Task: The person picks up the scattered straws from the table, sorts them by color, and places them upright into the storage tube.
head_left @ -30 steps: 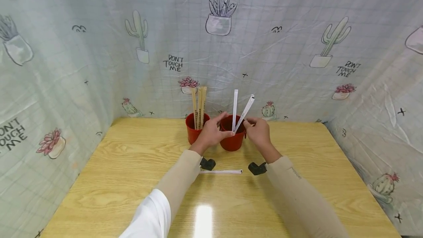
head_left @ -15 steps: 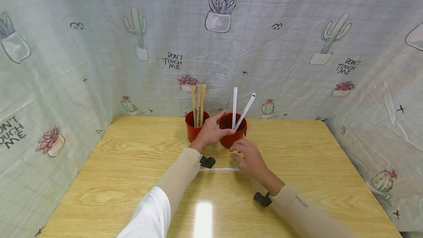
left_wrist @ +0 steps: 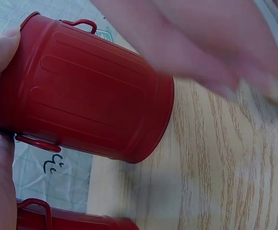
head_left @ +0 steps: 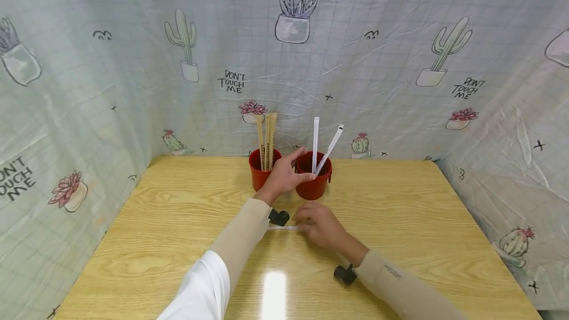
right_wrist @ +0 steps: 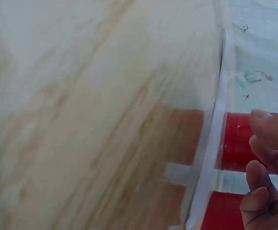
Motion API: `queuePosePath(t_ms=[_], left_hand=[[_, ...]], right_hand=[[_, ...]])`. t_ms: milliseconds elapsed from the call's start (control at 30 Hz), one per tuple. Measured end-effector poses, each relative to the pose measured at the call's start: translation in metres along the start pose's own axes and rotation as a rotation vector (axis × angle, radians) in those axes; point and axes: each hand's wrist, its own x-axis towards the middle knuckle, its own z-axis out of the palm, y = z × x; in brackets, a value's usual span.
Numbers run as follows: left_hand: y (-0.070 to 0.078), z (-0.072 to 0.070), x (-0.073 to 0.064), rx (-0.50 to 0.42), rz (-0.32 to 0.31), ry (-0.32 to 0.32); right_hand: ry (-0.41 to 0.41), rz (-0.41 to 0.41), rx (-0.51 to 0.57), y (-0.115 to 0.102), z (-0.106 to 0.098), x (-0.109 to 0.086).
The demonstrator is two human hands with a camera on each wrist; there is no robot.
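Observation:
My left hand point(head_left: 283, 178) grips the rim of the right-hand red bucket point(head_left: 310, 189), which stands upright; thumb and fingers show on its rim point(left_wrist: 0, 115) in the left wrist view. Two white paper-wrapped straws point(head_left: 315, 137) lean apart in it. A third white wrapped straw point(head_left: 283, 228) lies on the table before the bucket. My right hand point(head_left: 321, 225) is over that straw's right end, fingers loosely bent. In the right wrist view the straw point(right_wrist: 212, 143) appears apart from the fingertips point(right_wrist: 257, 175); whether any finger touches it is unclear.
Another red bucket point(head_left: 259, 180), holding several tan wrapped straws point(head_left: 268, 137), stands just left of my left hand. Behind the wooden table point(head_left: 178, 201) hangs a cactus-print cloth point(head_left: 213, 38), which also covers both sides. A black camera mount point(head_left: 345, 274) sits at my right wrist.
My right hand has left the right-hand bucket's side and come forward and left, down to the loose straw. My left hand stays at the bucket's rim.

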Motion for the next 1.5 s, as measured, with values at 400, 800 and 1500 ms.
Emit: queuePosePath(t_ms=[400, 800, 1500], left_hand=[[-0.003, 0.000, 0.000, -0.008, 0.006, -0.005], [-0.003, -0.001, 0.002, 0.007, 0.047, -0.011], [-0.002, -0.001, 0.001, 0.009, 0.023, -0.009]], right_hand=[[-0.083, 0.014, 0.019, 0.005, 0.014, 0.008], [-0.174, 0.021, -0.087, 0.002, 0.013, 0.008], [-0.285, -0.113, -0.519, -0.004, -0.007, -0.009]])
